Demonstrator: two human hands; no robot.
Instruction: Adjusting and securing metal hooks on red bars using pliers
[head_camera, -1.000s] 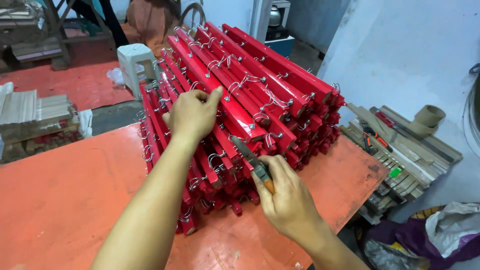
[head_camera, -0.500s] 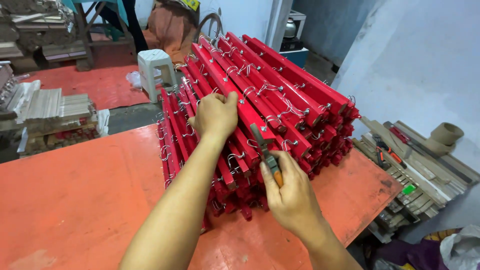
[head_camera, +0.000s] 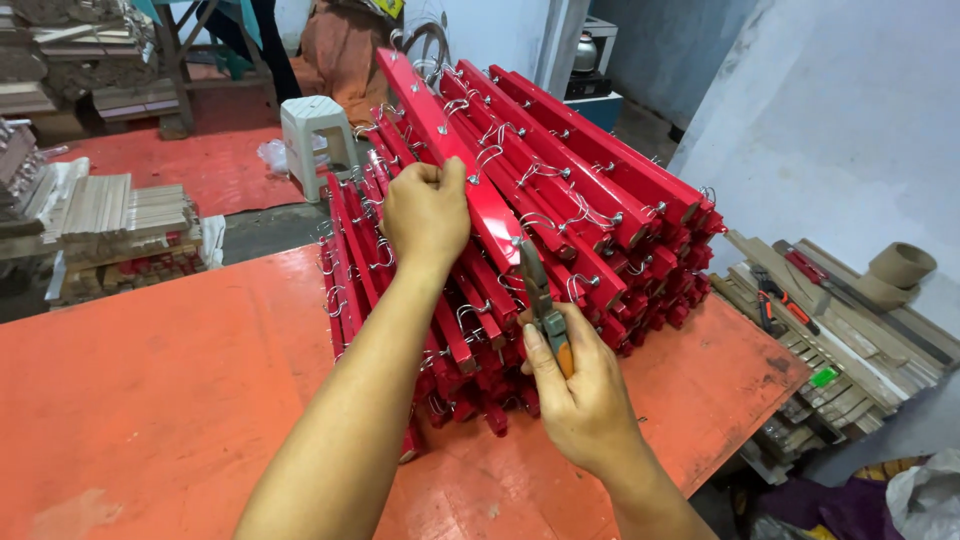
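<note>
Since half a second earlier, our left hand (head_camera: 428, 212) had lifted one red bar (head_camera: 455, 150) off the red stack (head_camera: 560, 230), fingers clamped around it. Our right hand (head_camera: 580, 385) gripped the pliers (head_camera: 540, 295), tips at the bar's wire clip. We judged the tilted bar could slip and topple neighbours. The orange table (head_camera: 150, 380) lay open leftward; its right edge sat close.
</note>
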